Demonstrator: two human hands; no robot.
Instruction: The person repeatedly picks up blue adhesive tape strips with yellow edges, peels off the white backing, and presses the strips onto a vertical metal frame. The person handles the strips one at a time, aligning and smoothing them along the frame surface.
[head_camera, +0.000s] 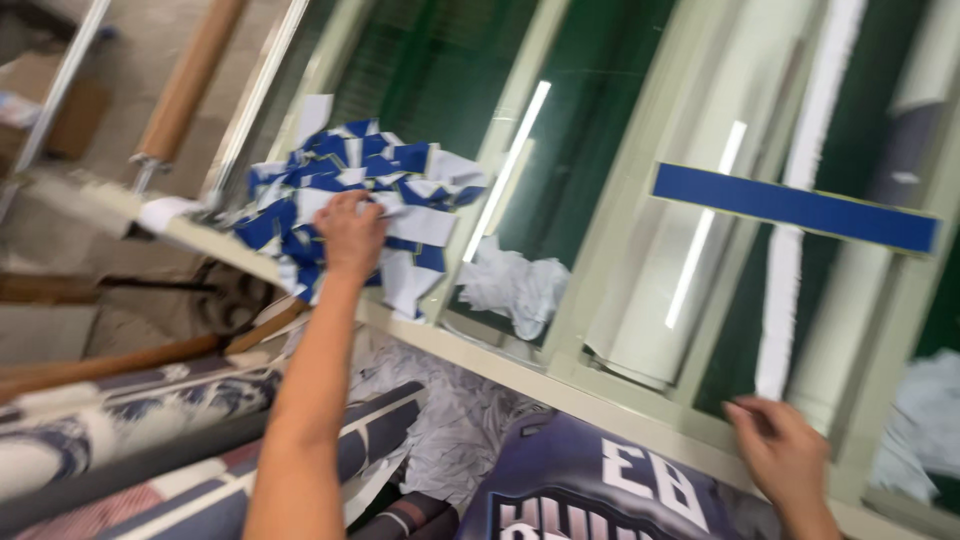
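Left hand reaches out, fingers curled down onto heap of blue-and-white cut pieces, gripping top of pile (frame blurred, exact grasp unclear). Heap sits on pale table frame near far left corner. Right hand lies at near edge of frame, fingers loosely spread, holding nothing. Long blue strip lies across glass, well apart from both hands. Crumpled white paper beside heap.

The heap of blue-and-white cut pieces fills the desk at ten o'clock, the left hand on top of it. A crumpled white sheet blocks the centre. At two o'clock a blue strip crosses the glass. Between sheet and strip, bare glass lies open; the right hand sits at five o'clock.
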